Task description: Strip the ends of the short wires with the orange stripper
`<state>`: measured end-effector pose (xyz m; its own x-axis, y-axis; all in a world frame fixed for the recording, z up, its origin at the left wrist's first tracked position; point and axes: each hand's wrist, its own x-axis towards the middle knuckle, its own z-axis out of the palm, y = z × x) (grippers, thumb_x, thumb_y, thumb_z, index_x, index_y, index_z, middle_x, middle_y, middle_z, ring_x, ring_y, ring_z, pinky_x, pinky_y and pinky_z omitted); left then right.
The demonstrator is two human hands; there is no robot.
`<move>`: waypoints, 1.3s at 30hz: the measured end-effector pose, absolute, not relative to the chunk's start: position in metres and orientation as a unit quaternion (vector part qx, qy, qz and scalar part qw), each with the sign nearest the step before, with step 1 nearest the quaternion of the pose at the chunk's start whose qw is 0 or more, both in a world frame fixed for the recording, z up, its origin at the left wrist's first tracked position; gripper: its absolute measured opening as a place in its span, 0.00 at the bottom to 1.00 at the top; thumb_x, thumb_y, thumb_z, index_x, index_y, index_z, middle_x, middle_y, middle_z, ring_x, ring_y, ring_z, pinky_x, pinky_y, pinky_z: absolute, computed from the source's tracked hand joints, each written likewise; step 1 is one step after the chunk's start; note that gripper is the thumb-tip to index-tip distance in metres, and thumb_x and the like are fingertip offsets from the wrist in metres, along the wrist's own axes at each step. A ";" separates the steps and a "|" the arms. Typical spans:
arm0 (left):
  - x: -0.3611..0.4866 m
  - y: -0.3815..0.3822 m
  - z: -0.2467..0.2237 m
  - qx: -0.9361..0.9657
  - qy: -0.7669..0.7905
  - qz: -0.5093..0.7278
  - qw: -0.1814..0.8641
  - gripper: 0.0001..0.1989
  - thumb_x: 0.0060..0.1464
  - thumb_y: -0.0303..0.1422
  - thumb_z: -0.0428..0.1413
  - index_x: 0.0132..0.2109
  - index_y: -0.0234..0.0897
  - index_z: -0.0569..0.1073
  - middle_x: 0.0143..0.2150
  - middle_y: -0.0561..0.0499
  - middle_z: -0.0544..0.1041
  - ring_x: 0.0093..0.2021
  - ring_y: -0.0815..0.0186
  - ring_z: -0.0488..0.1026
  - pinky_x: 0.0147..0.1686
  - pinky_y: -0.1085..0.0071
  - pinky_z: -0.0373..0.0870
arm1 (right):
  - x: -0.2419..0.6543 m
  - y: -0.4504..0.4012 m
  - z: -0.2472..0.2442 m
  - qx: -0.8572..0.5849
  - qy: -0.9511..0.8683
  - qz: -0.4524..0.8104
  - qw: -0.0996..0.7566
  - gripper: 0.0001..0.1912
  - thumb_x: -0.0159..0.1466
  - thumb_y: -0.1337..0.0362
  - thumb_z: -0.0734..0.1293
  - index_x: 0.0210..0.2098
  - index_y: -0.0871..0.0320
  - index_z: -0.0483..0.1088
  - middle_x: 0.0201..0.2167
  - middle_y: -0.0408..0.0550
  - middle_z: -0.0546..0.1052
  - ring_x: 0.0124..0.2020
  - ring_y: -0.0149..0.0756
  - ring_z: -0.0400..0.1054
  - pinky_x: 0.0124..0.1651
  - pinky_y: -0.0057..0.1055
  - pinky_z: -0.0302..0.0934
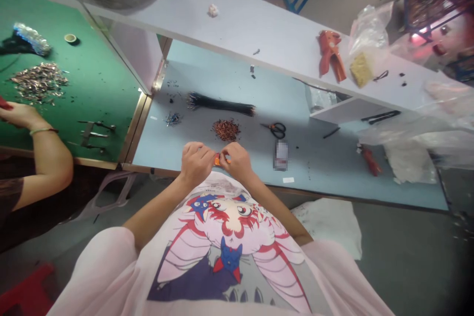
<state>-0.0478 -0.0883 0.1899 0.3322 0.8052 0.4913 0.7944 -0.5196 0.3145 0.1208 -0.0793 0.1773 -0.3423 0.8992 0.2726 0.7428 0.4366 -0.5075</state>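
Note:
Close to the table's front edge, my left hand (197, 163) is closed, with its fingers curled around a small orange-and-red object (217, 159). Only a short part of that object shows, so its kind is unclear. My right hand (235, 162) is against its right side, fingers pinched together; what they grip is too small to see. Just beyond my hands lies a heap of copper-coloured terminals (226, 130). Farther back, a bundle of black wires (222, 103) with bare-looking ends stretches across the blue tabletop (177, 150).
Black-handled scissors (277, 130) and a blurred-out rectangular object (281, 154) lie to the right. Red-handled pliers (370, 160) are farther right. Orange-red pliers (331, 55) rest on the raised white shelf (274, 34). At left, a co-worker's arm (52, 150) reaches over a green table (122, 108).

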 end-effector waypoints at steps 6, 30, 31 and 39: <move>-0.059 -0.092 0.172 0.801 0.530 0.271 0.055 0.09 0.55 0.28 0.50 0.29 0.38 0.73 0.26 0.48 0.73 0.38 0.60 0.66 0.41 0.63 0.58 | 0.124 -0.079 0.166 -0.517 -0.833 0.101 0.169 0.05 0.57 0.70 0.59 0.26 0.57 0.64 0.26 0.48 0.67 0.33 0.37 0.59 0.37 0.31 0.54; -0.060 -0.086 0.149 0.545 0.610 0.355 0.451 0.08 0.48 0.36 0.57 0.32 0.36 0.77 0.32 0.49 0.78 0.36 0.64 0.72 0.41 0.67 0.67 | 0.103 -0.065 0.152 -0.587 -0.529 0.541 0.288 0.11 0.57 0.55 0.63 0.27 0.57 0.67 0.21 0.40 0.70 0.23 0.30 0.64 0.29 0.26 0.60; -0.059 -0.085 0.149 0.579 0.597 0.347 0.434 0.07 0.48 0.35 0.57 0.31 0.37 0.77 0.32 0.49 0.78 0.36 0.64 0.72 0.42 0.66 0.66 | 0.104 -0.066 0.153 -0.593 -0.524 0.534 0.297 0.11 0.57 0.55 0.63 0.25 0.57 0.66 0.19 0.40 0.69 0.22 0.30 0.63 0.28 0.26 0.59; -0.051 -0.071 0.138 0.698 0.559 0.285 0.345 0.07 0.49 0.32 0.53 0.28 0.37 0.74 0.33 0.48 0.75 0.38 0.62 0.70 0.43 0.64 0.65 | 0.124 -0.047 0.134 -0.641 -0.468 0.459 0.399 0.15 0.54 0.52 0.59 0.18 0.55 0.58 0.14 0.39 0.62 0.17 0.31 0.58 0.24 0.29 0.57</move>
<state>-0.0505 -0.0707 0.1376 0.2137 0.9768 0.0118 0.5841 -0.1374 0.7999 0.1237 -0.0470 0.1336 0.1402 0.9666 -0.2147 0.2334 -0.2429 -0.9415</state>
